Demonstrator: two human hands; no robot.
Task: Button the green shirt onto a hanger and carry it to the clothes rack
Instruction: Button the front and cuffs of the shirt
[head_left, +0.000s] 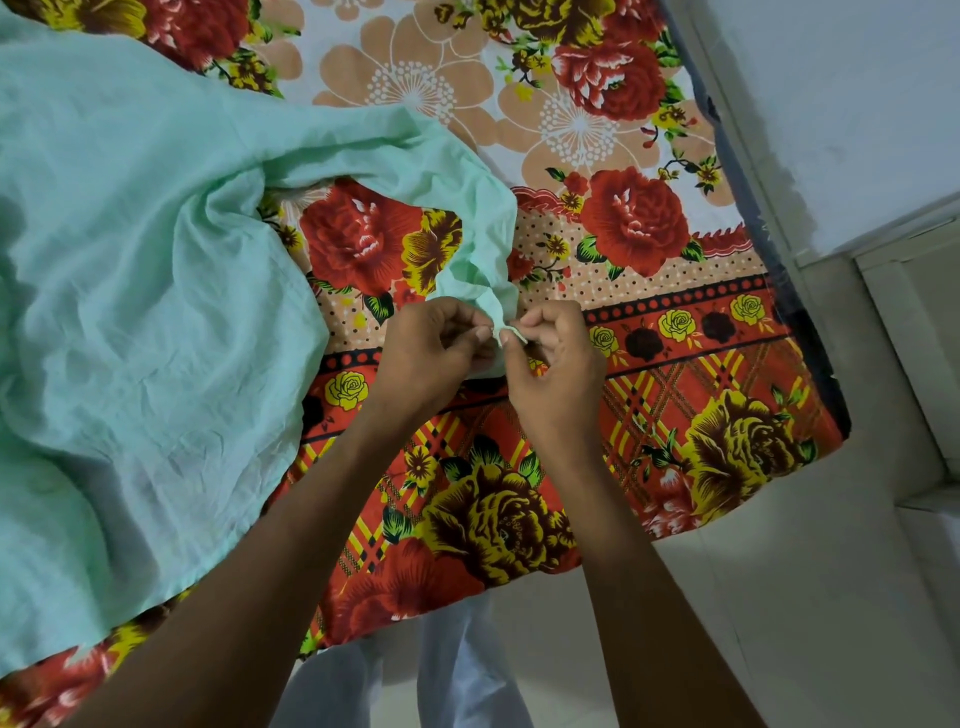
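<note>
Green shirt (130, 270) spread over left of bed (649, 389), floral sheet; narrow end drawn right to both hands. Left hand (431, 353), right hand (553, 358): each grip pinching small fabric edge between fingertips. Risks: edge slipping from pinch, button missing hole. Button itself not discernible. No hanger visible.

Matt, wrinkled cloth green shirt (130, 270) lies on printed cloth bedsheet (701, 374).

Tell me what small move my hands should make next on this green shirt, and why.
Probably finish pushing the button through its hole. Both the left hand and right hand pinch the same small bunched end of the green shirt between fingertips, while the rest lies spread on the floral bedsheet. No hanger is visible.
</note>
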